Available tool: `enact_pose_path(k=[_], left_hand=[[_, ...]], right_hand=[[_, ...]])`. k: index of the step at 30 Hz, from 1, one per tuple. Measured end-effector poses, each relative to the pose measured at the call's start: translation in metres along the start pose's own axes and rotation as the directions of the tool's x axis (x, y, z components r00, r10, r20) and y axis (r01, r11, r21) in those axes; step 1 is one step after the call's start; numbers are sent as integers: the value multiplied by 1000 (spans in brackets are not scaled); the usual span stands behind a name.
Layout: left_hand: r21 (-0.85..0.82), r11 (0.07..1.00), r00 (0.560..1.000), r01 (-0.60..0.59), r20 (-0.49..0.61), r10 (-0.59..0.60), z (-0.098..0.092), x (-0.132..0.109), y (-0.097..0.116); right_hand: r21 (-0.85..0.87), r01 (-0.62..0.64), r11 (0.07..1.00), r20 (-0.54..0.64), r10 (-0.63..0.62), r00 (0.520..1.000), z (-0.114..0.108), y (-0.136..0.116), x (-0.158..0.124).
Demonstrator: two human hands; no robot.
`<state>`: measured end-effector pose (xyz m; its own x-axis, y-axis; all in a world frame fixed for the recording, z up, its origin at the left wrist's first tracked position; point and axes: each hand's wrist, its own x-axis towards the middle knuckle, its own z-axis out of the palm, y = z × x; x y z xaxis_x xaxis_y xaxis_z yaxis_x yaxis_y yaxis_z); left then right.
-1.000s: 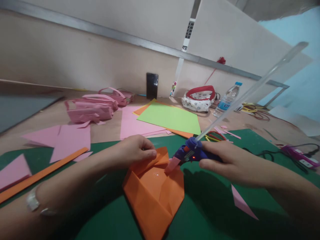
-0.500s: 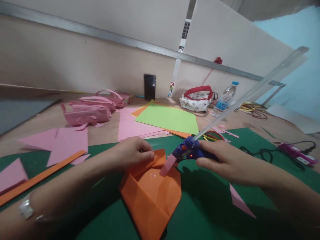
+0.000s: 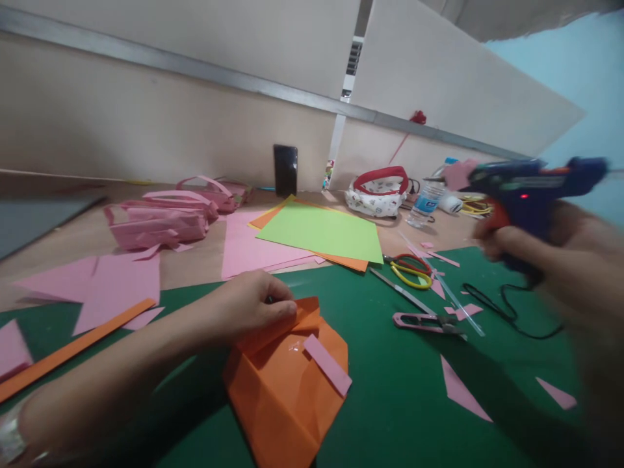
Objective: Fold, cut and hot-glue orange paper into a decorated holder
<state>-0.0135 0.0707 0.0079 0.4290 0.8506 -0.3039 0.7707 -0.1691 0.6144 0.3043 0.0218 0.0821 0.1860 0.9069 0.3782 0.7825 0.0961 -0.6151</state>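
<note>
Pinching the top of the orange paper (image 3: pixel 277 396), your left hand (image 3: pixel 248 305) stays low; your right hand (image 3: pixel 560 247) grips the glue gun (image 3: pixel 531 185) high, far right of it.

Folded paper (image 3: pixel 285 390) on mat (image 3: pixel 400 403), paper strip (image 3: pixel 327 364) on it. Snips (image 3: pixel 424 320) at its 2 o'clock, scissors (image 3: pixel 412 270) behind them, glue gun (image 3: pixel 531 185) farther out. Sheet stack (image 3: pixel 322 231) at 12 o'clock, behind mat.

Bare green mat (image 3: pixel 390 416) at 4 o'clock of orange folded paper (image 3: pixel 277 390), snips (image 3: pixel 424 320) and scissors (image 3: pixel 412 270) crowding 2 o'clock, black cord (image 3: pixel 493 305) at 3, orange strip (image 3: pixel 73 349) at 9.
</note>
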Motion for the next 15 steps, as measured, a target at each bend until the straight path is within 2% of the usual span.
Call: enact_pose_path(k=[1, 2, 4, 6, 9, 11, 13, 15], left_hand=[[2, 1000, 1000, -1, -1, 1, 1, 0, 0], [3, 1000, 1000, 0, 2, 0, 2, 0, 0], [3, 1000, 1000, 2, 4, -2, 3, 0, 0], [1, 1000, 1000, -4, 2, 4, 4, 0, -1], [-8, 1000, 1000, -24, -5, 24, 5, 1, -2], [-19, 999, 999, -33, -4, 33, 5, 2, -3], [-32, 999, 999, -38, -1, 38, 5, 3, -3], [-42, 998, 999, -44, 3, 44, 5, 3, -4]], right_hand=[[21, -27, 999, 53, 26, 998, 12, -6, -4], [50, -63, 997, 160, 54, 986, 26, -12, -10], [94, -119, 988, 415, 70, 907, 54, -23, -27], [119, -103, 988, 529, 25, 848, 80, -31, -48], [199, -84, 976, 605, -56, 794, 104, -34, -74], [232, -125, 965, 640, -55, 766, 112, -32, -83], [247, -146, 958, 633, -45, 773, 117, -31, -87], [259, -84, 962, 574, -84, 815, 122, -29, -90]])
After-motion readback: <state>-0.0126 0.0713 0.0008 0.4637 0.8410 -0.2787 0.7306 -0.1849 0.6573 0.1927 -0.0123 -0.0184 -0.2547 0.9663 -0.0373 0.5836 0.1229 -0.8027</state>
